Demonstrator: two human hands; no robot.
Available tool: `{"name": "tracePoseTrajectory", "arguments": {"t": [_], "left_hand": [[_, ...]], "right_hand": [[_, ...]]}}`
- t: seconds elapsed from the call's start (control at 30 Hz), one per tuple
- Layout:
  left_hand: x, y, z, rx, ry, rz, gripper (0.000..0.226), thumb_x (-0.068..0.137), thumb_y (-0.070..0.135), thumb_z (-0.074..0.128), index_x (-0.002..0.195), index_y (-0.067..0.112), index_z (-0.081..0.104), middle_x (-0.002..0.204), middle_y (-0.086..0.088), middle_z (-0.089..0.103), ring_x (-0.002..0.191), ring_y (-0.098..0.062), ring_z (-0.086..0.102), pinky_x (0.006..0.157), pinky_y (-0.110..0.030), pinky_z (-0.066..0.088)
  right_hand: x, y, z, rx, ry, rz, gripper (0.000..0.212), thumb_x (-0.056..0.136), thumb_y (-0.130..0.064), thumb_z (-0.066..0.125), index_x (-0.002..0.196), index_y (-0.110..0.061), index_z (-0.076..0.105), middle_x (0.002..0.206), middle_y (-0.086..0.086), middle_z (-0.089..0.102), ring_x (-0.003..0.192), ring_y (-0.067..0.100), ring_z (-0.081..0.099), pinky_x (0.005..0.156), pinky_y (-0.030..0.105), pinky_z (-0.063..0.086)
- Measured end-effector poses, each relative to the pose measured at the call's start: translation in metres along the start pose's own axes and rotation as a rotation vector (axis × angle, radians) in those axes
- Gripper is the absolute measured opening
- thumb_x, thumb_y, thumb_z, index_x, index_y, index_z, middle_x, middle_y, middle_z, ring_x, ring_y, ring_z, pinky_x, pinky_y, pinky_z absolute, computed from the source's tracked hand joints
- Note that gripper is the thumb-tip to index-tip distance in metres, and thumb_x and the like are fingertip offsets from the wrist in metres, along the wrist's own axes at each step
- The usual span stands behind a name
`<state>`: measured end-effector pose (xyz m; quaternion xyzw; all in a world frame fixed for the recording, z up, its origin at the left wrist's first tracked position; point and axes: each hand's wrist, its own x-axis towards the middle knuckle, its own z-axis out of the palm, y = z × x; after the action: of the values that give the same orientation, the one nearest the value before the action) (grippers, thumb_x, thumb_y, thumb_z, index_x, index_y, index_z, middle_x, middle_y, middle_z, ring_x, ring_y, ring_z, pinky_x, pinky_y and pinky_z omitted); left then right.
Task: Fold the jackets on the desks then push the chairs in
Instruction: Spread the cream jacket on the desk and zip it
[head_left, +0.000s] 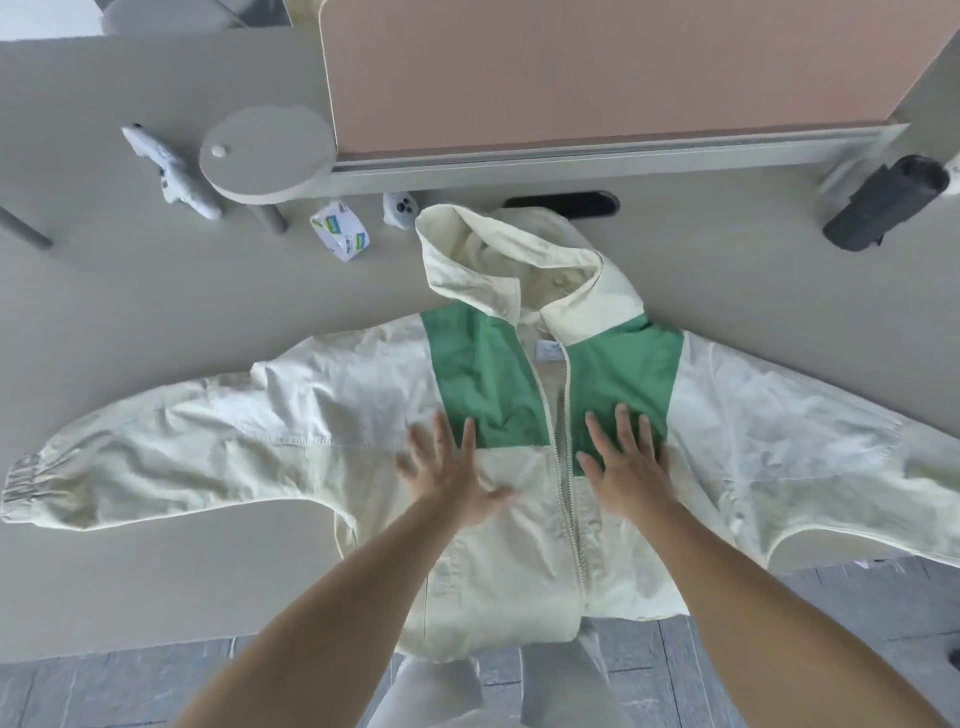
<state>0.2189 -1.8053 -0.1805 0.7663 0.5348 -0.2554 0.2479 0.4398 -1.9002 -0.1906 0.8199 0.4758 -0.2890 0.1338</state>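
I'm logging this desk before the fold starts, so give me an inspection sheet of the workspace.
Surface: grey desk, flat, partly covered.
Job's things: cream and green jacket spread front up, sleeves out, hem over the near edge.
Clutter: white controller, small packet, black roll, round stand.
Hands: left hand and right hand flat on the jacket, open.
Cables: nothing seen.
Surroundings: divider panel, tiled floor.

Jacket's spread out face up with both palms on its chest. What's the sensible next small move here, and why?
Probably take one sleeve and fold it across the chest. The jacket already lies flat and zipped on the desk, both sleeves stretched straight out, the hood up top. The left hand and right hand rest open on the front, gripping nothing, so smoothing looks about done. The left sleeve lies fully on the desk, an easy start.
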Motion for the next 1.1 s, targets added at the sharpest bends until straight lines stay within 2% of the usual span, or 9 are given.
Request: {"name": "tracePoseTrajectory", "arguments": {"t": [0.17,0.43,0.5,0.6,0.67,0.8,0.93,1.0,1.1], "left_hand": [[0.043,0.002,-0.023,-0.028,0.067,0.005,0.126,0.063,0.096,0.043,0.153,0.037,-0.023,0.156,-0.005,-0.038,0.141,-0.045,-0.032,0.110,-0.068,-0.010],[0.084,0.014,-0.068,-0.076,0.084,-0.039,0.127,0.063,0.092,0.050,0.154,0.037,-0.019,0.156,-0.002,-0.039,0.142,-0.042,-0.032,0.116,-0.067,-0.007],[0.072,0.023,-0.061,-0.069,0.079,-0.084,0.122,0.069,0.088,0.052,0.158,0.032,-0.010,0.159,-0.004,-0.033,0.146,-0.041,-0.026,0.118,-0.063,-0.004],[0.070,0.040,-0.068,-0.048,0.177,-0.085,0.104,0.078,0.080,0.053,0.156,0.026,0.012,0.164,-0.010,-0.011,0.150,-0.038,-0.012,0.120,-0.059,0.001],[0.081,0.053,-0.082,-0.082,0.323,0.013,0.086,0.087,0.069,0.052,0.154,0.024,0.021,0.163,-0.008,0.001,0.150,-0.035,-0.004,0.122,-0.054,0.009],[0.121,0.081,-0.113,-0.071,0.422,0.127,0.082,0.093,0.061,0.048,0.157,0.024,0.012,0.166,-0.002,-0.003,0.152,-0.027,-0.009,0.123,-0.045,0.003],[0.165,0.089,-0.126,-0.039,0.270,0.034,0.101,0.088,0.074,0.045,0.159,0.024,-0.005,0.165,0.002,-0.019,0.152,-0.028,-0.016,0.124,-0.048,0.002],[0.177,0.091,-0.121,0.002,0.245,0.057,0.100,0.088,0.078,0.037,0.159,0.024,-0.008,0.164,0.002,-0.022,0.152,-0.028,-0.017,0.124,-0.048,-0.001],[0.183,0.100,-0.109,0.043,0.247,0.106,0.096,0.088,0.081,0.022,0.157,0.026,-0.015,0.163,0.004,-0.027,0.149,-0.027,-0.026,0.123,-0.049,-0.008]], "right_hand": [[0.052,0.010,-0.019,-0.020,0.096,-0.062,0.056,0.099,-0.063,0.006,0.144,-0.053,-0.026,0.151,-0.009,-0.043,0.149,0.026,-0.028,0.118,0.057,-0.012],[0.111,0.016,-0.057,-0.093,0.108,-0.195,0.058,0.096,-0.065,-0.001,0.144,-0.050,-0.029,0.160,-0.004,-0.034,0.149,0.027,-0.027,0.119,0.058,-0.011],[0.105,0.019,-0.054,-0.055,0.118,-0.231,0.062,0.098,-0.065,0.010,0.153,-0.047,-0.012,0.165,0.001,-0.021,0.152,0.032,-0.014,0.119,0.060,-0.005],[0.114,0.020,-0.070,-0.023,0.380,-0.342,0.059,0.095,-0.057,0.033,0.148,-0.032,0.036,0.153,0.013,0.026,0.139,0.040,0.032,0.109,0.066,0.028],[0.139,0.016,-0.093,-0.036,0.522,-0.433,0.054,0.096,-0.046,0.044,0.145,-0.025,0.042,0.153,0.014,0.032,0.139,0.041,0.033,0.107,0.066,0.032],[0.194,0.000,-0.147,-0.178,0.480,-0.599,0.054,0.099,-0.041,0.049,0.149,-0.025,0.038,0.160,0.008,0.026,0.150,0.036,0.017,0.115,0.054,0.024],[0.232,0.017,-0.144,-0.255,0.312,-0.486,0.061,0.102,-0.058,0.010,0.157,-0.039,-0.007,0.167,-0.003,-0.013,0.152,0.021,-0.017,0.123,0.041,-0.005],[0.243,0.027,-0.140,-0.212,0.337,-0.434,0.061,0.100,-0.062,0.004,0.155,-0.043,-0.014,0.165,-0.006,-0.019,0.151,0.019,-0.021,0.123,0.041,-0.009],[0.266,0.040,-0.155,-0.160,0.369,-0.360,0.063,0.098,-0.066,0.007,0.155,-0.045,-0.010,0.166,-0.005,-0.014,0.153,0.021,-0.016,0.124,0.045,-0.006]]}}
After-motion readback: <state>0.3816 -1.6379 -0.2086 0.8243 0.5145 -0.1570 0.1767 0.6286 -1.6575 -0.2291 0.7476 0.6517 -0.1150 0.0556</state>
